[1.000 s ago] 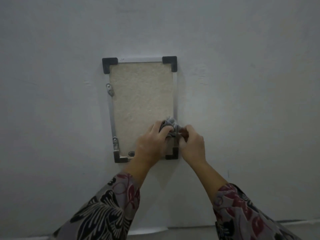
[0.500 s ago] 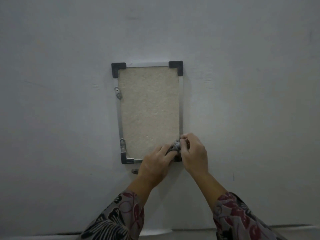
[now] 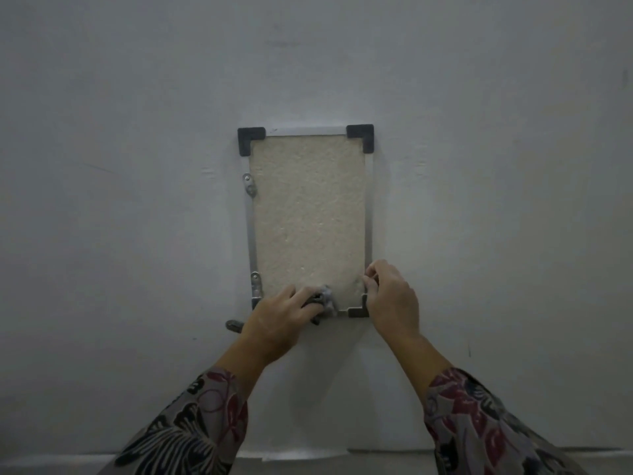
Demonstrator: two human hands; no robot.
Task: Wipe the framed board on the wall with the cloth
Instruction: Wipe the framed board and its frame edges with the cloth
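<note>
Head view: grey cloth [image 3: 324, 299] bunched at the bottom edge of the framed board [image 3: 308, 217], under the fingertips of the left hand [image 3: 284, 320], well left of the right hand [image 3: 394, 296]. Left hand curled around the cloth, pressing it against the board's lower rail. Right hand apart from the cloth, fingers bent over the frame's right edge by the bottom right black corner piece [image 3: 358, 311]. Board mounted upright on a plain pale wall [image 3: 137, 200]; patterned sleeves [image 3: 191, 437] below.
</note>
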